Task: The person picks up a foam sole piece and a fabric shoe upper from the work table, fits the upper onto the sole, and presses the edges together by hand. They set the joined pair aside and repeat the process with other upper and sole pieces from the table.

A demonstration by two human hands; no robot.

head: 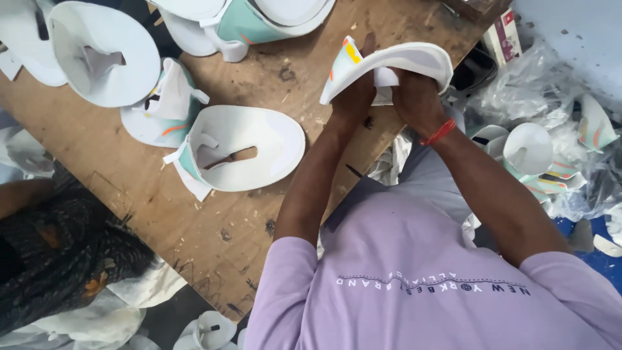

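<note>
The scarred brown wooden workbench (194, 214) is taken as the landmark; its far and left ends are cut off by the frame, and its near right edge is hidden behind the person's lilac sleeves. On the bench, near its left end, a wide white curved shoe upper (103, 55) is seen, its lining turned upward. Toward the middle of the bench a second white and mint shoe upper with an oval opening (243, 152) is laid flat, and between these two a smaller folded mint piece with an orange stripe (162, 107) is set. At the bench's far edge another mint and white upper (253, 19) is cropped by the frame. Off the bench's right edge a heap of clear crumpled plastic wrapping (538, 91) is piled, with more uppers half buried in it and hard to make out.

Over the bench's right edge a bent white sheet-like shoe upper with mint, yellow and orange trim (389, 61) is held up, clear of the wood. It is gripped from below by the left hand (353, 97) and the right hand (418, 97), both closed tight on it; the fingers are hidden under the curved material. A thin red thread band (439, 133) is worn on the right wrist.
</note>
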